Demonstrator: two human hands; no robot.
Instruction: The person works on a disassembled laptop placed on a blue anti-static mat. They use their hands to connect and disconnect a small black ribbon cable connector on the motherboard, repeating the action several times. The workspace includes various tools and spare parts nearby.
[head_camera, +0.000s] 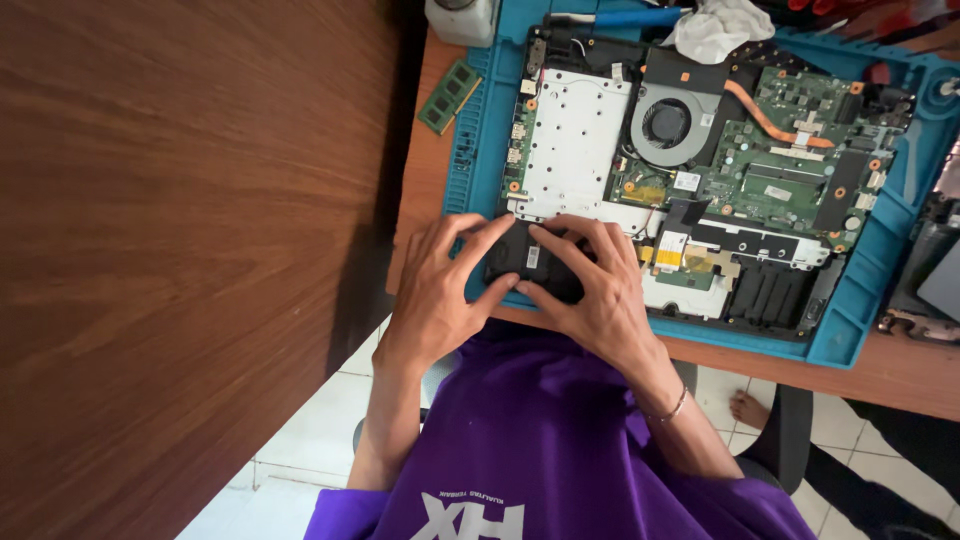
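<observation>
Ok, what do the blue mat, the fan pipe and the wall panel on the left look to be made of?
The mat looks like matte silicone or soft rubber: moulded ridges and trays, no glare. The pipe looks like bare copper, orange and slightly shiny. The panel shows brown wood grain with a smooth sheen, wood or laminate; which one I cannot tell. Both hands press on a black part.

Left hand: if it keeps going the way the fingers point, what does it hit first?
The left hand points up and right across the black part it presses. Straight on, it would likely meet the right hand's fingers first, then the silver perforated plate. Depth is hard to judge.
</observation>
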